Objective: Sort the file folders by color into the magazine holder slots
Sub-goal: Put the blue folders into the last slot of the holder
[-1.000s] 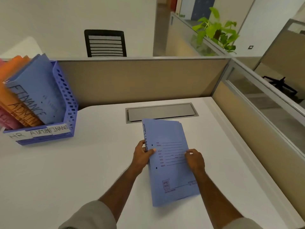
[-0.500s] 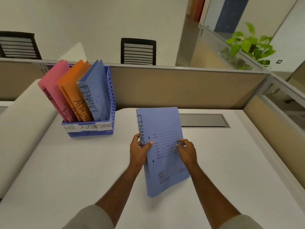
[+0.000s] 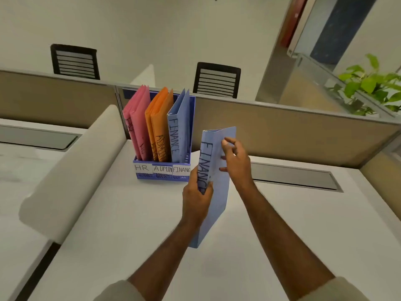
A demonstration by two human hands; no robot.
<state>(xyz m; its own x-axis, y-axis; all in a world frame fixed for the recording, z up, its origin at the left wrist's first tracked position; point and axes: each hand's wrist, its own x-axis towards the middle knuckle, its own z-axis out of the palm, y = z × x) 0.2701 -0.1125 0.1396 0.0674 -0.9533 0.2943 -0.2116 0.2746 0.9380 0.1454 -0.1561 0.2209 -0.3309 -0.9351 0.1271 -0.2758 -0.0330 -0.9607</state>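
Observation:
A blue folder [image 3: 217, 205] marked FINANCE stands upright above the white desk, spine towards me. My left hand [image 3: 196, 200] grips its spine low down, thumb on the near side. My right hand [image 3: 235, 162] touches the folder's right face near the top with loosely spread fingers. Left of it stands a blue magazine holder [image 3: 161, 175] with slots labelled HR, ADMIN and FINANCE. Pink folders [image 3: 135, 124] fill the HR slot, orange folders [image 3: 159, 122] the ADMIN slot, and one blue folder [image 3: 179, 127] the FINANCE slot.
A beige partition [image 3: 282, 129] runs behind the desk, with a grey cable hatch [image 3: 293, 177] to the right. A rounded white divider [image 3: 71, 170] lies left of the holder. Two black chairs [image 3: 217, 80] stand beyond the partition, and a green plant [image 3: 371, 85] sits at the far right.
The held folder has been turned from lying flat-faced towards me to upright with its spine facing me, and has moved closer to the holder. My right hand slid up to its top.

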